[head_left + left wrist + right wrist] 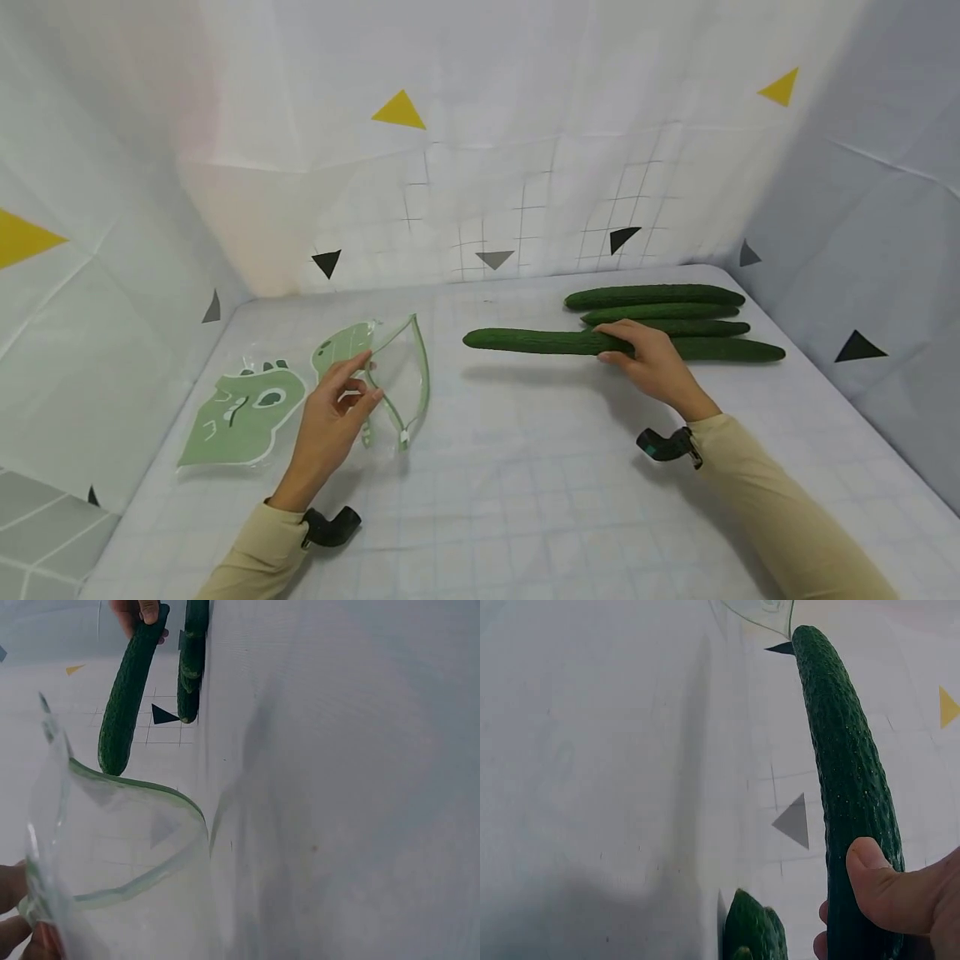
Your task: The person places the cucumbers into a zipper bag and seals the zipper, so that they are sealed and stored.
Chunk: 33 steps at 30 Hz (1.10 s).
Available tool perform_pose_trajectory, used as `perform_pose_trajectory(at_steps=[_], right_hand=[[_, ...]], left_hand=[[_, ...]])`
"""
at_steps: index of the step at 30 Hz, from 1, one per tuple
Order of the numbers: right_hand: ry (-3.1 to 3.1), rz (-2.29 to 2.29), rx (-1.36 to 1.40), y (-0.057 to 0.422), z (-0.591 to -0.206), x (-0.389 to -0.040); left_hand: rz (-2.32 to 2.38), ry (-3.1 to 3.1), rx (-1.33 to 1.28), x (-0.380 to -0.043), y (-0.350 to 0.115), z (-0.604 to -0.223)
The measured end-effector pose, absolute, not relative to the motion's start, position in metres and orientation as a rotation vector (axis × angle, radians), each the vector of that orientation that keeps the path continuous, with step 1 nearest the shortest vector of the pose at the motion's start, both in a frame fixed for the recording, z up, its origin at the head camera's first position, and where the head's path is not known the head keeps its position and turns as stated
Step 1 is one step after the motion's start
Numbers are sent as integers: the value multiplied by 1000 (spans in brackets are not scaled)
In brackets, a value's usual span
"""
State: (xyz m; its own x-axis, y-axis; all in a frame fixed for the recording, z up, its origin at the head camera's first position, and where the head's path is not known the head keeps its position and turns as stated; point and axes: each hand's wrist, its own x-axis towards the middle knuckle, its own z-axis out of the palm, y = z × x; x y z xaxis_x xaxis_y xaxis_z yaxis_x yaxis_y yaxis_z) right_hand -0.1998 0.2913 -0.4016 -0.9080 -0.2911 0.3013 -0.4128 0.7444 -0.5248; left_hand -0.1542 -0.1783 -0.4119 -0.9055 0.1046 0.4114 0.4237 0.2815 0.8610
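Observation:
My left hand (pixel 328 427) pinches the edge of a clear plastic zip bag (pixel 232 429) printed with a green dinosaur. The bag's green-rimmed mouth gapes toward the right; in the left wrist view the bag (pixel 142 922) shows its clear wall and green zip strips. In my right hand (pixel 654 368) is a long dark green cucumber (pixel 532 341), gripped near one end with the thumb across it. It is raised over the table, its shadow below, its free end pointing left toward the bag. In the left wrist view the cucumber (pixel 126 701) tip overlaps the bag's rim.
Several more cucumbers (pixel 652 296) lie side by side at the back right, partly behind my right hand. The table (pixel 495 500) has a white cloth. White sheets with yellow, black and grey triangles hang at the back (pixel 480 183) and both sides.

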Motion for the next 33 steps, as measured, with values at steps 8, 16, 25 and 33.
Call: perform_pose_trajectory(at_steps=[8, 16, 25, 33], right_hand=[[-2669, 886, 653, 274, -405, -204], [-2676, 1034, 644, 249, -411, -205], [-2658, 1079, 709, 219, -416, -210], [-2651, 1062, 719, 190, -417, -214]], left_hand=[[-1661, -2284, -473, -153, -174, -407], [-1628, -2311, -476, -143, -165, -389], [-1634, -2302, -489, -153, -175, -413], [-1662, -2282, -511, -152, -174, -414]])
